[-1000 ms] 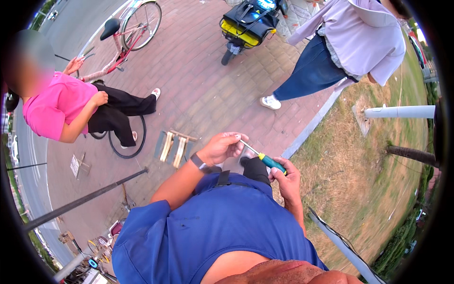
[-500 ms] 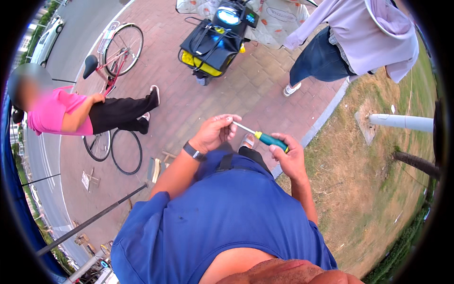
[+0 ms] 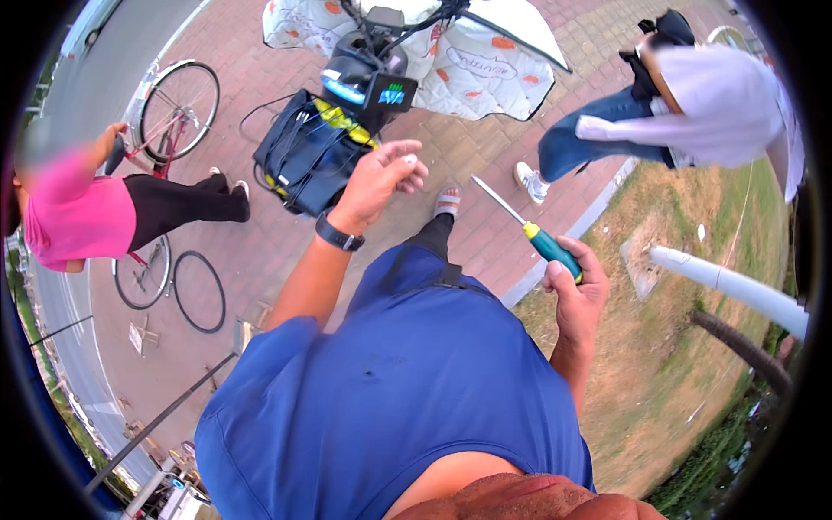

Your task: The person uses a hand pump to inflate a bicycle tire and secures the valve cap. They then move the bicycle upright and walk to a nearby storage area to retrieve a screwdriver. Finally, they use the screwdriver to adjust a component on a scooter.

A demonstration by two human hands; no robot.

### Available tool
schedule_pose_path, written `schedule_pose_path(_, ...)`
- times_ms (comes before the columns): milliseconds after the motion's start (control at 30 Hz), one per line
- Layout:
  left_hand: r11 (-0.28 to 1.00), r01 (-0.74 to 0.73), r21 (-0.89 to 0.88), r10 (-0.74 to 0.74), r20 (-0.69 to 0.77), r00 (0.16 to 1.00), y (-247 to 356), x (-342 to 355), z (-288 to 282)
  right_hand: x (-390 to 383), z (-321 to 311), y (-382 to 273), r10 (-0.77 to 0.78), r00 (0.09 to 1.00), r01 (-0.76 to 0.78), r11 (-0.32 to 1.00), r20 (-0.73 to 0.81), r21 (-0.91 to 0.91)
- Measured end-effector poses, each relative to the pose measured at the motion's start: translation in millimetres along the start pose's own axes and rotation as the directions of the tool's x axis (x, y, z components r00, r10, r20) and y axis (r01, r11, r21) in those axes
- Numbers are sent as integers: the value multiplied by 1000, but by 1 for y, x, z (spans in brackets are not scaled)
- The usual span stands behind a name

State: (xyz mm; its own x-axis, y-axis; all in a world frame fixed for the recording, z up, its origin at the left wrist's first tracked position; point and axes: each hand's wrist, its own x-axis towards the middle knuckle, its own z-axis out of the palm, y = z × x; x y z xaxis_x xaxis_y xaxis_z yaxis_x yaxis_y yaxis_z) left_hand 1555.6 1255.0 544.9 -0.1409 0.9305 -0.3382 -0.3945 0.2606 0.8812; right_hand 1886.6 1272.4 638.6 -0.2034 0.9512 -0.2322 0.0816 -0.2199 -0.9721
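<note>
My right hand (image 3: 578, 286) grips a screwdriver (image 3: 552, 249) by its teal handle with yellow ends. The thin metal shaft points up and to the left, its tip free in the air. My left hand (image 3: 380, 184), with a dark band on the wrist, is raised ahead of my body near the scooter. Its fingers are curled in toward the thumb, and a small white spot shows at the thumb tip; whether that is a held piece or the nail is unclear. The two hands are well apart.
An electric scooter (image 3: 368, 87) with a dark bag (image 3: 308, 156) stands ahead on brick paving. A person in pink (image 3: 82, 217) is beside a red bicycle (image 3: 178, 113) at left; a loose tyre (image 3: 199, 292) lies nearby. At right are another person (image 3: 719, 108) and a pale pole (image 3: 728, 277).
My hands have separated: the left moved up, off the screwdriver tip, and the right moved right with the screwdriver. The scooter appears nearer. Both people have shifted their stance.
</note>
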Motion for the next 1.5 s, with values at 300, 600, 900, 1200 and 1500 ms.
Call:
schedule_pose_path(300,824,-504,260,566,-321,759,51,225,41,218,-29,-65,-55,997,60,993,51,-97)
schedule_pose_path(600,486,-243,839,759,-268,594,64,302,72,439,34,-92,-47,907,74,996,419,-49)
schedule_pose_path(900,566,-21,824,744,-500,443,49,324,106,556,109,-91,33,756,178,950,654,-255)
schedule_pose_path(1200,484,240,842,745,-540,391,55,349,127,589,146,-68,91,663,212,929,743,-304)
schedule_pose_path(1500,516,301,802,726,-596,344,55,361,129,634,192,-44,208,486,208,916,849,-343)
